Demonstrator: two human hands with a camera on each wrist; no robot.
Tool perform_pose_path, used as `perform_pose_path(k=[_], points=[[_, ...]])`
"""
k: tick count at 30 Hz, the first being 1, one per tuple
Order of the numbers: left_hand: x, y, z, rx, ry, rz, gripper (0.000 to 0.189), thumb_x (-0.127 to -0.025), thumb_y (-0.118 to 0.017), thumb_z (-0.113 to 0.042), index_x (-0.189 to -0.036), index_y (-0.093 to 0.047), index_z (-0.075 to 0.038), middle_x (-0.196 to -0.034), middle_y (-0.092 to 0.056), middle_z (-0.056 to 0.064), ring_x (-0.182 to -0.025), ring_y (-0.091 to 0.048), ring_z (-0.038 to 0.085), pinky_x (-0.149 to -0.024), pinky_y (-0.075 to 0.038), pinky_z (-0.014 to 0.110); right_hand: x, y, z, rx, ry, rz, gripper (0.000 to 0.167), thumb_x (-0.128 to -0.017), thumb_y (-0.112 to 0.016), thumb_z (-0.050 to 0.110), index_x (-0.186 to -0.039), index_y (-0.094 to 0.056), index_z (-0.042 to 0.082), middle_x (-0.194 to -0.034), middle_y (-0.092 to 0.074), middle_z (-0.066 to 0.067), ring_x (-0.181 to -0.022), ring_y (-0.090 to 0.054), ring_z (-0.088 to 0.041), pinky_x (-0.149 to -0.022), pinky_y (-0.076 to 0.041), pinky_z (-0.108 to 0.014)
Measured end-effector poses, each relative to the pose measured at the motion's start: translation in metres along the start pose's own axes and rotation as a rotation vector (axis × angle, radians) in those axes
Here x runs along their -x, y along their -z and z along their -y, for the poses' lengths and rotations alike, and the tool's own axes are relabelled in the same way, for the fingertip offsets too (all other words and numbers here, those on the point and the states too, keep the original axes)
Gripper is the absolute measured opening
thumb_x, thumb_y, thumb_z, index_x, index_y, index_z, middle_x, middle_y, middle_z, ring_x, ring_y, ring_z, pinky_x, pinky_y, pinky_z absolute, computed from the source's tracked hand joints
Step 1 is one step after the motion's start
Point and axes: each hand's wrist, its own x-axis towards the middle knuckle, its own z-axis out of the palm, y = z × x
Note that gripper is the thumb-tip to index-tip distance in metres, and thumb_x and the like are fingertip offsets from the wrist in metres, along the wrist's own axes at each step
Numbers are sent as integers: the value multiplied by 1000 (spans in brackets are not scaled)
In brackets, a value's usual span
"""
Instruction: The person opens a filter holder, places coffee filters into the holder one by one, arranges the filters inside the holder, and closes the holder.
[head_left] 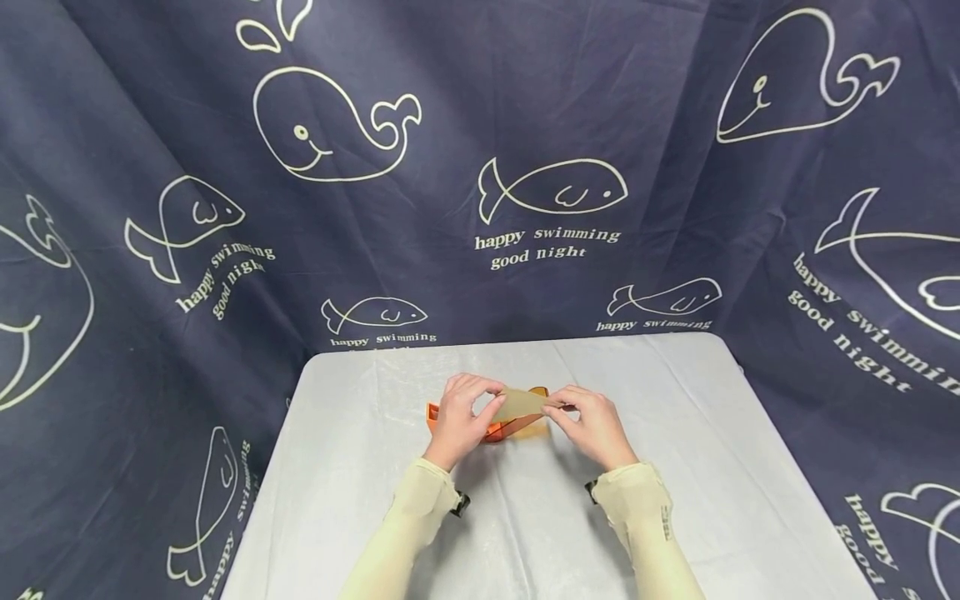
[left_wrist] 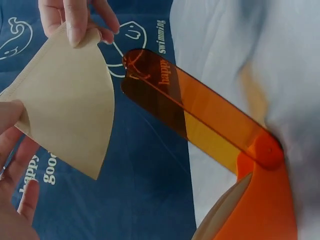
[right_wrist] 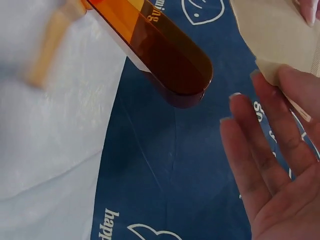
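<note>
A brown paper coffee filter [left_wrist: 70, 100] is stretched flat between both hands above the table. My left hand [head_left: 460, 419] pinches one corner of it between thumb and fingers. At the opposite corner my right hand [head_left: 595, 423] pinches the paper, its other fingers spread loosely in the right wrist view. Under the hands stands an orange box [left_wrist: 270, 205] with its see-through amber lid [left_wrist: 200, 110] swung up on a hinge. The edges of more brown filters [left_wrist: 222, 212] show inside the box. In the head view the left hand partly hides the box.
The box stands on a table [head_left: 360, 500] covered with a pale cloth. Behind and beside it hang dark blue curtains [head_left: 450, 275] printed with white whales, fish and lettering. Black wrist straps [head_left: 461, 503] show at the cuffs of the cream sleeves.
</note>
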Motion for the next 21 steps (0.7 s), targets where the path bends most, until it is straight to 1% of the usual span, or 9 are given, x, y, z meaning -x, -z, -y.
perform_pose_path(k=[4,7,11,13,16,21], points=[[3,-2,0,42,46,-25,8,-94,-77,-18,-102,-77,-18,-95,-74,-5,-95,-65,12,-99,-45,36,0,-5,-5,-110,-40,-12,8,-87,-84,16,-91,-78,21,-91,-76,8,-86,-73,-10,-79,-63,-40],[4,-3,0,71,69,-54,9,-93,-77,-17,-102,-77,-18,-96,-74,-4,-96,-65,14,-97,-46,37,1,-9,-8,-206,-93,-17,9,-87,-84,15,-92,-78,19,-91,-76,6,-87,-71,-9,-82,-62,-44],[5,-4,-1,100,96,-70,9,-92,-78,-17,-101,-77,-19,-97,-74,-4,-99,-64,16,-97,-47,39,3,-12,-10,-268,-160,-26,6,-89,-83,16,-91,-78,18,-90,-75,3,-87,-69,-6,-83,-62,-47],[6,-4,-2,107,112,-69,9,-92,-78,-17,-101,-77,-19,-97,-74,-4,-100,-64,17,-97,-47,39,4,-12,-10,-275,-175,-29,5,-90,-82,17,-90,-77,17,-89,-75,2,-86,-69,-6,-83,-62,-48],[6,-3,-4,105,127,-65,10,-93,-78,-18,-102,-77,-20,-98,-74,-5,-100,-64,16,-97,-47,39,4,-11,-9,-271,-176,-33,6,-91,-81,19,-90,-77,15,-88,-75,2,-84,-69,-6,-82,-62,-46],[6,-1,-5,85,124,-27,16,-93,-78,-21,-109,-77,-22,-101,-74,-8,-99,-64,12,-97,-47,37,4,-10,-7,-216,-141,-33,3,-91,-80,16,-90,-77,16,-88,-74,4,-83,-69,-6,-80,-62,-41]])
